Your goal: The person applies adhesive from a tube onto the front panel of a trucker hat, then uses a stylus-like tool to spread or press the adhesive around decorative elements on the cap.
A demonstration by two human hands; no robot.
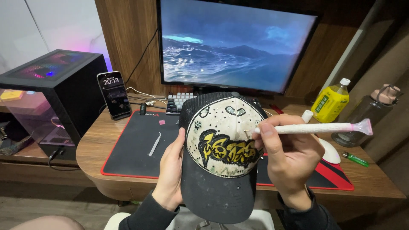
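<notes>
My left hand (169,170) grips the left side of a black cap (219,170) held up in front of me, brim pointing down. Its white front panel carries a yellow-and-black design and small glued stones. My right hand (289,155) holds a white pen-like stick (315,127) with a pink flared end, its tip touching the cap's front near the right side of the design.
A black desk mat with red edge (128,149) covers the wooden desk (375,183). On it lie tweezers (154,144), a keyboard (179,102), a white mouse (330,151), a green lighter (355,159). A phone on a stand (113,94), computer case (51,93), monitor (234,44), yellow bottle (331,101) and dark bottle (366,115) stand around.
</notes>
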